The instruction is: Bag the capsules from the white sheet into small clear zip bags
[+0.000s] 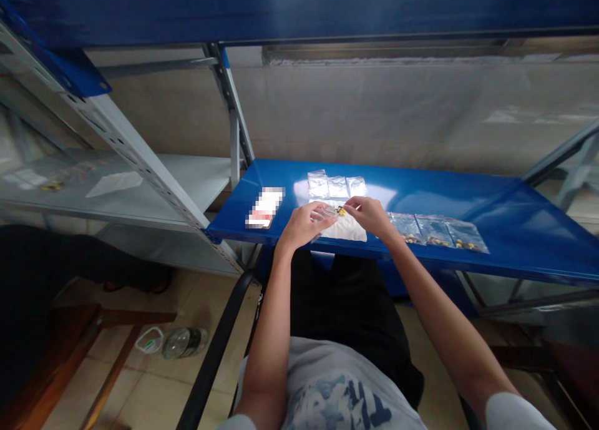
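We sit facing a blue steel shelf board (374, 193), with both bare forearms reaching up onto it and our hands close together near its front edge. Our left hand (303, 225) is curled around a small transparent plastic bag (324, 213), gripping it between thumb and fingers. Our right hand (369, 216) is closed in a pinch, its fingertips (350, 205) meeting over a small yellow-and-dark piece (341, 211) at the mouth of that bag. The piece is too small to identify, and we cannot tell whether it is inside the bag or just at its opening.

Under our hands lies a white sheet (349, 231), perhaps cloth or paper. Beyond it, three flat transparent bags (337, 186) sit in a row, touching or overlapping. Just right of our right wrist, three more bags (435, 230) lie in a slanted row, each holding yellow pieces. Left of our hands is a white-and-red card (264, 207), pixelated and unreadable.

To the left, a perforated steel upright (140, 155) rises beside a lower grey shelf (159, 180), which carries a white sheet of paper (115, 184). A black chair armrest (210, 355) curves up beside our left arm, and a crumpled plastic bottle (185, 342) lies on the tiled floor (140, 380). We wear a grey printed T-shirt (327, 392) and black shorts (346, 305).
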Available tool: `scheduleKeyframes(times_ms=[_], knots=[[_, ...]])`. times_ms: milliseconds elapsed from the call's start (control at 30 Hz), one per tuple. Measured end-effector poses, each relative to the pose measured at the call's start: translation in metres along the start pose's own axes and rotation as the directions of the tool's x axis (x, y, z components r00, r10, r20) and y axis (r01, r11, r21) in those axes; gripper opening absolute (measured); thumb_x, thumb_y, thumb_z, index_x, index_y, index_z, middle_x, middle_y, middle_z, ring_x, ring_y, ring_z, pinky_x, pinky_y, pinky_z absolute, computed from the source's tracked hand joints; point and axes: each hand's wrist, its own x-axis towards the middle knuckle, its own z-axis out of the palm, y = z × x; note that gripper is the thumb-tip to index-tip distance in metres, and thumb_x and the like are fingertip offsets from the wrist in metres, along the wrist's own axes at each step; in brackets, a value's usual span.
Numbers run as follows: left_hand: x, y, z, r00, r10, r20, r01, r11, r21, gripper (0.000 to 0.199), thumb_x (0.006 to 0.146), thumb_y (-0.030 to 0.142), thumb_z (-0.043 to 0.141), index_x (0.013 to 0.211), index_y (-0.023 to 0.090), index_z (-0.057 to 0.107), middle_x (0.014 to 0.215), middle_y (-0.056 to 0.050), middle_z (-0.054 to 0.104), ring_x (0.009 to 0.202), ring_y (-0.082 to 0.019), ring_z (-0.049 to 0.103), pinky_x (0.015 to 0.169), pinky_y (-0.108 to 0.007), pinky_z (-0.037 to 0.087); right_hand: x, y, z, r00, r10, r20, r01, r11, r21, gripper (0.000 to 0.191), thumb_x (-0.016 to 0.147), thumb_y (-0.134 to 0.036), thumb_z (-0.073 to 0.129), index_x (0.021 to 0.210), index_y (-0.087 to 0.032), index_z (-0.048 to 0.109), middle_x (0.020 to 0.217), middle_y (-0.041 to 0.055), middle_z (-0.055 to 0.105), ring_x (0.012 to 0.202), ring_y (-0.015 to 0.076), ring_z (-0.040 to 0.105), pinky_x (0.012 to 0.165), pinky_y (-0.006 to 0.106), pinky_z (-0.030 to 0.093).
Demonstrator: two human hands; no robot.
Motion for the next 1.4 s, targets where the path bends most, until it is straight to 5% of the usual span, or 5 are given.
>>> scheduleKeyframes(times_ms=[300, 867, 1000, 1200, 1400], knots=[[0.002, -0.003, 0.000, 1.000, 0.002, -0.019, -0.003, 1.000, -0.012, 0.045, 0.087, 0.051, 0.076, 0.116, 0.017, 0.072, 0.107, -0.010, 0.079, 0.093, -0.023, 0.076, 0.077, -0.030, 0.059, 0.001, 0.022, 0.025, 0.995, -0.058, 0.082, 0.075, 0.973, -0.220, 0.016, 0.093, -0.018, 0.069, 0.104, -0.017, 0.079, 0.092, 0.0095, 0.075, 0.085, 0.0225, 0.067, 0.078, 0.030, 0.045], [0.002, -0.005, 0.000, 0.999, -0.008, -0.039, 0.008, 1.000, -0.003, 0.045, 0.087, 0.049, 0.078, 0.117, 0.016, 0.072, 0.107, -0.010, 0.079, 0.095, -0.023, 0.075, 0.083, -0.031, 0.058, -0.003, 0.008, 0.024, 0.988, 0.003, 0.156, 0.061, 0.915, -0.399, 0.023, 0.105, -0.022, 0.049, 0.102, -0.014, 0.071, 0.107, 0.0165, 0.073, 0.097, 0.0252, 0.066, 0.082, 0.031, 0.041], [0.001, -0.004, -0.001, 0.999, -0.018, -0.037, 0.019, 1.000, 0.007, 0.045, 0.087, 0.050, 0.077, 0.116, 0.016, 0.072, 0.106, -0.010, 0.080, 0.094, -0.022, 0.076, 0.081, -0.030, 0.058, -0.003, 0.005, 0.019, 0.992, -0.012, 0.123, 0.055, 0.935, -0.350, 0.022, 0.103, -0.019, 0.049, 0.100, -0.014, 0.070, 0.105, 0.0161, 0.073, 0.097, 0.0252, 0.065, 0.082, 0.031, 0.041], [0.000, -0.005, 0.002, 0.999, -0.011, -0.035, 0.014, 0.995, 0.097, 0.049, 0.088, 0.056, 0.076, 0.118, 0.017, 0.073, 0.108, -0.012, 0.080, 0.094, -0.025, 0.076, 0.082, -0.033, 0.059, -0.008, -0.028, -0.004, 0.982, -0.173, -0.079, 0.159, 0.973, -0.167, 0.022, 0.102, -0.022, 0.049, 0.100, -0.016, 0.069, 0.100, 0.0135, 0.073, 0.088, 0.0239, 0.064, 0.080, 0.032, 0.043], [0.001, -0.003, 0.003, 0.999, 0.041, 0.026, -0.042, 0.998, 0.039, 0.048, 0.090, 0.057, 0.073, 0.118, 0.018, 0.073, 0.109, -0.010, 0.079, 0.093, -0.024, 0.076, 0.080, -0.033, 0.059, -0.013, -0.059, -0.010, 0.971, -0.233, 0.052, 0.232, 0.972, 0.029, 0.021, 0.097, -0.024, 0.056, 0.088, -0.020, 0.075, 0.090, 0.0081, 0.075, 0.077, 0.0198, 0.064, 0.074, 0.030, 0.045]])
